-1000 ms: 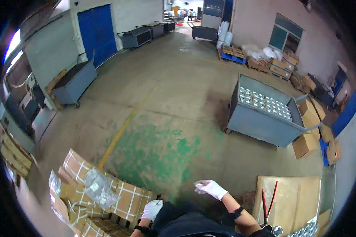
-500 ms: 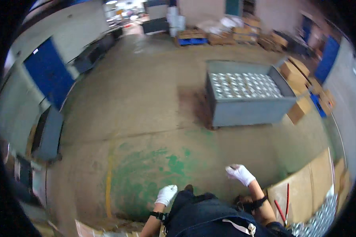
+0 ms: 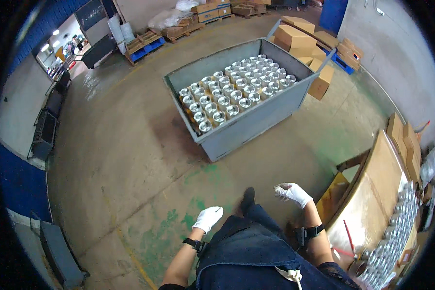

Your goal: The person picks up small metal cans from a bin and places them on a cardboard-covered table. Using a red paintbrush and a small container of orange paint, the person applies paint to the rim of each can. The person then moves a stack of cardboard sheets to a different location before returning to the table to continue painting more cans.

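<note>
My left hand (image 3: 208, 219), in a white glove, hangs at my left side with its fingers curled in and no object visible in it. My right hand (image 3: 293, 194), also white-gloved, is held out at my right side, its fingers loosely bent and partly apart, with nothing to be seen between them. Neither hand touches anything. In front of me stands a grey metal cart (image 3: 256, 124), holding rows of clear, shiny glass-like jars (image 3: 224, 100). To my right is a cardboard-topped surface (image 3: 360, 205) with a red-handled tool (image 3: 349, 236) and more shiny jars (image 3: 394, 232).
Cardboard boxes (image 3: 295, 41) lie beyond the cart's far right end. Blue pallets (image 3: 147, 50) and wrapped goods line the back wall. Dark metal bins (image 3: 44, 133) stand along the left wall, with another grey bin (image 3: 60, 253) nearer me. A doorway (image 3: 65, 46) is at far left.
My view has turned right, and the cart is now nearer and further left in it. More of the right-hand surface shows. Both hands stay at my sides, still gloved.
</note>
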